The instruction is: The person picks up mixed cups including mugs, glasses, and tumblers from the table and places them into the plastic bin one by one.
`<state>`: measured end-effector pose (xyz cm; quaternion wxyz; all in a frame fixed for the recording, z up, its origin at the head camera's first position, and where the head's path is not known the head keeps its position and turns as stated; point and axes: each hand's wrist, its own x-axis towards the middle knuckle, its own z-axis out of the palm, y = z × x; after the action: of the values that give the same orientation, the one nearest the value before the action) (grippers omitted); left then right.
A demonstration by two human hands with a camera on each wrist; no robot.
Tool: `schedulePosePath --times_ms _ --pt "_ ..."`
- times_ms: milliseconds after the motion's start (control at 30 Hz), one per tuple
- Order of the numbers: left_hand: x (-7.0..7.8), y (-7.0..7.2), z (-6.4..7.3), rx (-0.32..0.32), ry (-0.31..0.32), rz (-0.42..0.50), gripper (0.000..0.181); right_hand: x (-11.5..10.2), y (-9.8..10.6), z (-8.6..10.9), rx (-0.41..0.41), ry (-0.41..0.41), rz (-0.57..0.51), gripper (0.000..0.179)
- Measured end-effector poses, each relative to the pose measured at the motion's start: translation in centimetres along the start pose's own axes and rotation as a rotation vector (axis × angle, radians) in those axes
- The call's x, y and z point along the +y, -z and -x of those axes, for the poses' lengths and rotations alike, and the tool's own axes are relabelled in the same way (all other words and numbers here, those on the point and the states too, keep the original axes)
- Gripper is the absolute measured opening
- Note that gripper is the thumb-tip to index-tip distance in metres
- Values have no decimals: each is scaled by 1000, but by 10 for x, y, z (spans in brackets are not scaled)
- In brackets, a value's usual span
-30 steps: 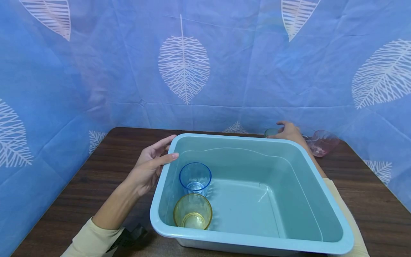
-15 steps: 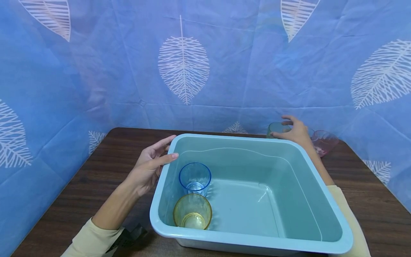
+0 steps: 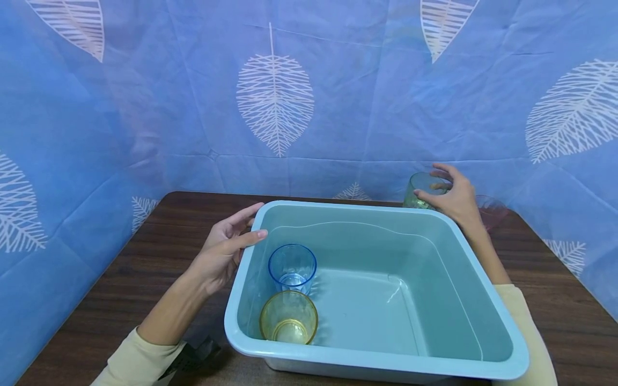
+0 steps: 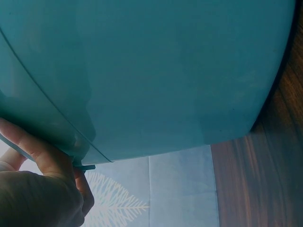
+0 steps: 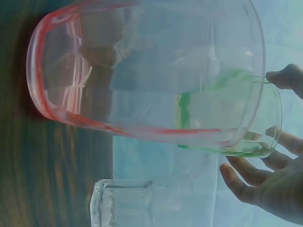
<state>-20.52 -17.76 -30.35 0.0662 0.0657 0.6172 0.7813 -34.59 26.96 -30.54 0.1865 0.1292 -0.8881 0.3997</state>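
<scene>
With its thumb over the near-left rim and the other fingers outside, my left hand [image 3: 224, 252] grips the light blue-green plastic basin [image 3: 367, 316]. The left wrist view shows the basin's outer wall [image 4: 165, 75] beside that hand. Behind the basin's far right corner, my right hand [image 3: 456, 198] holds a green-tinted drinking glass [image 3: 412, 194] near its rim, raised off the table. In the basin, a blue glass [image 3: 292, 280] and a yellow glass [image 3: 291, 316] stand along the left wall. The basin's rim hides the green glass's lower part in the head view.
A pink glass [image 3: 491, 210] stands at the table's back right, partly behind the right forearm. Beside it, the right wrist view shows a clear glass [image 5: 142, 203]. A blue cloth with white leaf prints [image 3: 275, 102] hangs behind the dark wooden table [image 3: 106, 289].
My right hand has taken hold of the green glass and lifted it, moving up and slightly right. The left hand and basin have stayed in place.
</scene>
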Motion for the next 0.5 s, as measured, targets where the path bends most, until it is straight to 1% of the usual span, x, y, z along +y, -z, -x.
schedulePosePath --times_ms 167,300,500 --pt "0 -1 1 -2 6 7 64 -2 3 1 24 -4 -21 75" --pt "0 0 1 3 7 0 64 -6 5 2 48 -13 -12 75" --pt "1 -1 1 -4 7 4 66 -9 10 3 79 -21 -36 81"
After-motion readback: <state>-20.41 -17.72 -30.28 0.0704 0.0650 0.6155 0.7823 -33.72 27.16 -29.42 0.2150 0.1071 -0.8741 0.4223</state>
